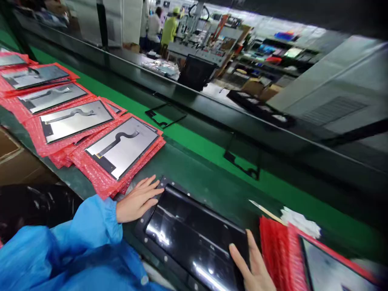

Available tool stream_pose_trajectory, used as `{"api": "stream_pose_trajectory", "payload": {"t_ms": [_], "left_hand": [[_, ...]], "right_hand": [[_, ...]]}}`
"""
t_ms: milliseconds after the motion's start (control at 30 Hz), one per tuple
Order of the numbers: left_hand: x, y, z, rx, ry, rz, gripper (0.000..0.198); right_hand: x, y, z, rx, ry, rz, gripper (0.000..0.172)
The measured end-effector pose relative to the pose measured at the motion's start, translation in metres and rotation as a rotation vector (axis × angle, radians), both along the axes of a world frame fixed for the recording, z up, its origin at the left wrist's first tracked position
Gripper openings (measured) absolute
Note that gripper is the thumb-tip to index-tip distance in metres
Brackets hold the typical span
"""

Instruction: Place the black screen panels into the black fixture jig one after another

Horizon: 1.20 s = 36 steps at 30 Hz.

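A glossy black screen panel (194, 230) lies face up in front of me, in a dark flat fixture (185, 270) with pale round dots along its border. My left hand (138, 200) rests flat at the fixture's far left corner, fingers stretched out and reaching the panel's edge. At the panel's right end is my right hand (254, 264), two digits apart and touching its glossy surface; its other fingers are hidden or out of frame. Neither hand appears to hold anything.
Display modules (124, 145) on red bubble-wrap bags line the left. More red bags (274, 250) and another module (330, 266) are at lower right, near a thin pointed tool (266, 211) and white crumpled material (300, 221). Black frames (165, 117) lie on the green strip (197, 139).
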<state>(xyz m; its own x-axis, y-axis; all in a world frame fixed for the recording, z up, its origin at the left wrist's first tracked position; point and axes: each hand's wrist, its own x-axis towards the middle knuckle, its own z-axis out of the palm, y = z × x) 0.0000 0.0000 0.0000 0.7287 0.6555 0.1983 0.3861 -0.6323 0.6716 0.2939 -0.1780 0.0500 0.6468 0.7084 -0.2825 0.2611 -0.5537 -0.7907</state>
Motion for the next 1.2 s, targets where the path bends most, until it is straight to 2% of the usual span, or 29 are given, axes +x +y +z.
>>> {"api": "stream_pose_trajectory", "payload": {"t_ms": [133, 367, 567, 700, 767, 833, 933, 1000, 1067, 1133, 1200], "left_hand": [[0.0, -0.001, 0.002, 0.082, 0.037, -0.045, 0.042], [-0.003, 0.002, 0.01, 0.207, 0.113, -0.117, 0.044], [-0.008, 0.004, 0.009, 0.239, 0.174, -0.201, 0.046], [-0.01, 0.007, 0.011, 0.262, 0.219, -0.276, 0.077], [-0.01, 0.007, 0.014, 0.286, 0.243, -0.303, 0.089], [-0.01, 0.006, 0.018, 0.324, 0.273, -0.316, 0.091], [-0.01, 0.002, 0.024, 0.396, 0.338, -0.303, 0.093], [-0.008, 0.0, 0.026, 0.451, 0.377, -0.283, 0.094], [-0.004, -0.001, 0.027, 0.505, 0.406, -0.238, 0.085], [0.004, 0.0, 0.025, 0.549, 0.433, -0.153, 0.068], [0.016, 0.002, 0.021, 0.578, 0.463, -0.057, 0.061]], "right_hand": [[-0.004, 0.003, -0.002, 0.001, 0.003, -0.066, 0.096], [-0.027, 0.007, 0.016, -0.028, -0.01, -0.105, 0.09], [-0.027, 0.007, 0.013, 0.011, -0.01, -0.143, 0.094], [-0.026, 0.005, 0.005, 0.007, 0.013, -0.185, 0.098], [-0.023, 0.003, -0.002, 0.054, 0.058, -0.21, 0.095], [-0.015, 0.0, -0.009, 0.117, -0.035, -0.154, 0.088], [0.004, -0.008, -0.017, 0.127, -0.423, 0.086, 0.073], [0.018, -0.013, -0.019, 0.098, -0.584, 0.193, 0.066], [0.029, -0.015, -0.02, 0.088, -0.628, 0.23, 0.055], [0.035, -0.014, -0.021, 0.089, -0.662, 0.27, 0.045], [0.038, -0.012, -0.023, 0.09, -0.688, 0.338, 0.039]]}}
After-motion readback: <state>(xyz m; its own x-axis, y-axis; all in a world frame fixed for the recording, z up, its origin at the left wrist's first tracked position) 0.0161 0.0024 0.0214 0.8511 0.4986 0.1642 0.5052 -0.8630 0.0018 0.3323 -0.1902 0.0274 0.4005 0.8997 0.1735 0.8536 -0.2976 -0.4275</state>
